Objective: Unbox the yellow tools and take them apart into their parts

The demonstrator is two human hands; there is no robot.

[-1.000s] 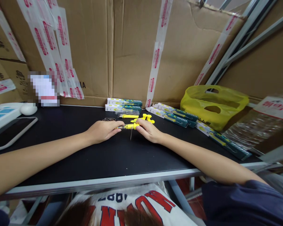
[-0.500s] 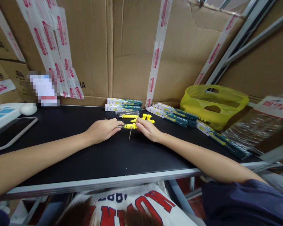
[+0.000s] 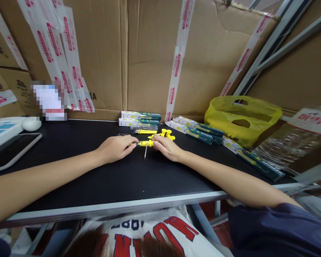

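Over the middle of the black table, my right hand (image 3: 166, 146) is closed around the right part of a yellow tool (image 3: 147, 143). A thin metal pin (image 3: 146, 151) slants down from the tool. My left hand (image 3: 117, 149) pinches the thin tip at the tool's left end; its fingers hide part of that tip. Just behind lie a yellow pen-like piece (image 3: 146, 131) and, beside my right hand, several yellow plastic parts (image 3: 167, 133). A clear plastic packet (image 3: 143, 127) rests behind the pen-like piece.
Slim green-and-white boxes (image 3: 140, 122) lie at the back, with more (image 3: 192, 132) to the right. A yellow plastic bag (image 3: 242, 121) and a large clear bottle (image 3: 291, 139) stand at the right. A phone (image 3: 14, 151), power strip (image 3: 5, 130) and white round object (image 3: 32, 124) are at the left.
The yellow tool and both hands have shifted slightly left. The thin metal pin now slants a little more to the left.
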